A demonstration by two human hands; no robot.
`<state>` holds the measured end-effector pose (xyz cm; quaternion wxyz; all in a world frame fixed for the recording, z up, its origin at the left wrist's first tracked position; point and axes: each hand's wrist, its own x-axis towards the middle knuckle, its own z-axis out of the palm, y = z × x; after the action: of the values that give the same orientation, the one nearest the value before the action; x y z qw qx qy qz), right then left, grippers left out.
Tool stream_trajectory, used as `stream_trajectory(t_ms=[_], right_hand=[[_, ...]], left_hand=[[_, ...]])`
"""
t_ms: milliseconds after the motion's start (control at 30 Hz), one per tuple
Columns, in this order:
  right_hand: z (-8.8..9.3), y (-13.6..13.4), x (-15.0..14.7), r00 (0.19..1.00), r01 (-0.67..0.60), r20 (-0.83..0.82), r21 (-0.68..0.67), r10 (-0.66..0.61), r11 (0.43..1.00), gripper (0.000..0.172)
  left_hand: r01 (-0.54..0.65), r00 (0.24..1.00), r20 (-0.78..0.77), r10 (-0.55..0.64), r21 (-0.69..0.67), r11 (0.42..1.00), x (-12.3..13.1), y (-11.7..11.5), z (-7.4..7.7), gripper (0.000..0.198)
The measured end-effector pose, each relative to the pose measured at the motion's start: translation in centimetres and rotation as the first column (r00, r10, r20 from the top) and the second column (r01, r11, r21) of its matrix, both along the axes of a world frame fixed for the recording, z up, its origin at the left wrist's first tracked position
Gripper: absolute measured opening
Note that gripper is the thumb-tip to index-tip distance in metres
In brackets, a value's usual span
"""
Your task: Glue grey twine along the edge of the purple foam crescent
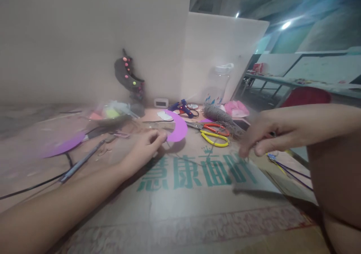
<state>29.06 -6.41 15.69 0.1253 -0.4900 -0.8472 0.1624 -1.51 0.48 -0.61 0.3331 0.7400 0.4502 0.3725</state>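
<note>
My left hand (153, 143) pinches the lower end of a purple crescent-shaped cutout (180, 128), held just above the printed board. A thin grey strand (188, 161) trails from near those fingertips toward the right across the board. My right hand (262, 135) hovers over the board's right side, fingers bent down and drawn together, smeared by motion. What its fingertips hold, if anything, I cannot make out. Between the hands lie pliers with red handles (217, 128) and a yellow-handled tool (216, 139). Behind them is a bundle of grey yarn (218, 115).
At the back stand a clear bottle (217, 85), a blue glue gun (184, 107) and a small white timer (161, 103). A dark crescent ornament with coloured beads (126, 73) is upright by the wall. Left are a bowl (108, 120), a pen (81, 162) and a purple piece (66, 144).
</note>
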Motion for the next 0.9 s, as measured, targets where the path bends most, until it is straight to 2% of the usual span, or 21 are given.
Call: stream_trajectory(t_ms=[67, 100, 167, 200, 267, 333, 400, 467, 533, 600, 733, 900], right_hand=[[-0.2, 0.4, -0.5, 0.976, -0.168, 0.095, -0.246, 0.196, 0.955, 0.023], [-0.6, 0.9, -1.0, 0.966, -0.207, 0.1, -0.265, 0.24, 0.942, 0.027], [-2.0, 2.2, -2.2, 0.979, -0.182, 0.083, -0.069, 0.187, 0.981, 0.035], [-3.1, 3.0, -2.9, 0.988, -0.116, 0.109, 0.048, 0.11, 0.992, 0.038], [-5.6, 4.5, -4.4, 0.991, 0.054, 0.105, 0.23, -0.08, 0.972, 0.036], [-8.1, 5.8, -5.7, 0.995, 0.098, 0.003, 0.261, -0.102, 0.96, 0.034], [-10.2, 6.8, -6.5, 0.994, 0.052, -0.108, 0.151, -0.035, 0.987, 0.031], [-11.6, 7.5, -6.9, 0.966, 0.045, -0.252, -0.041, -0.054, 0.998, 0.028], [-12.6, 7.9, -6.8, 0.916, 0.051, -0.375, -0.24, -0.141, 0.969, 0.026], [-13.3, 8.3, -6.5, 0.867, 0.034, -0.456, -0.35, -0.202, 0.936, 0.026], [-13.9, 8.8, -6.1, 0.825, 0.007, -0.532, -0.328, -0.191, 0.945, 0.028], [-13.5, 8.9, -5.7, 0.848, -0.017, -0.504, -0.329, -0.16, 0.944, 0.035]], left_hand=[[0.036, 0.999, -0.037, -0.035, 0.036, 0.999, 0.1, -0.2, 0.0, 0.037], [0.051, 0.998, -0.047, -0.048, 0.05, 0.997, 0.1, -0.3, 0.1, 0.036], [0.061, 0.997, -0.05, -0.058, 0.064, 0.996, 0.2, -0.4, 0.3, 0.036], [0.064, 0.997, -0.045, -0.061, 0.061, 0.996, 0.2, -0.5, 0.4, 0.036], [0.07, 0.997, -0.036, -0.068, 0.049, 0.996, 0.2, -0.6, 0.6, 0.036], [0.084, 0.996, -0.031, -0.083, 0.043, 0.996, 0.2, -0.7, 0.7, 0.035], [0.111, 0.993, -0.042, -0.109, 0.052, 0.992, 0.2, -0.9, 0.8, 0.035], [0.137, 0.99, -0.056, -0.133, 0.067, 0.988, 0.2, -0.9, 0.8, 0.035], [0.157, 0.986, -0.062, -0.153, 0.065, 0.986, 0.3, -0.9, 0.8, 0.035], [0.153, 0.987, -0.055, -0.15, 0.049, 0.987, 0.3, -0.8, 0.8, 0.035], [0.092, 0.995, -0.049, -0.091, 0.03, 0.995, 0.1, -0.4, 0.4, 0.037], [0.064, 0.997, -0.055, -0.061, 0.053, 0.997, 0.0, -0.1, 0.1, 0.036]])
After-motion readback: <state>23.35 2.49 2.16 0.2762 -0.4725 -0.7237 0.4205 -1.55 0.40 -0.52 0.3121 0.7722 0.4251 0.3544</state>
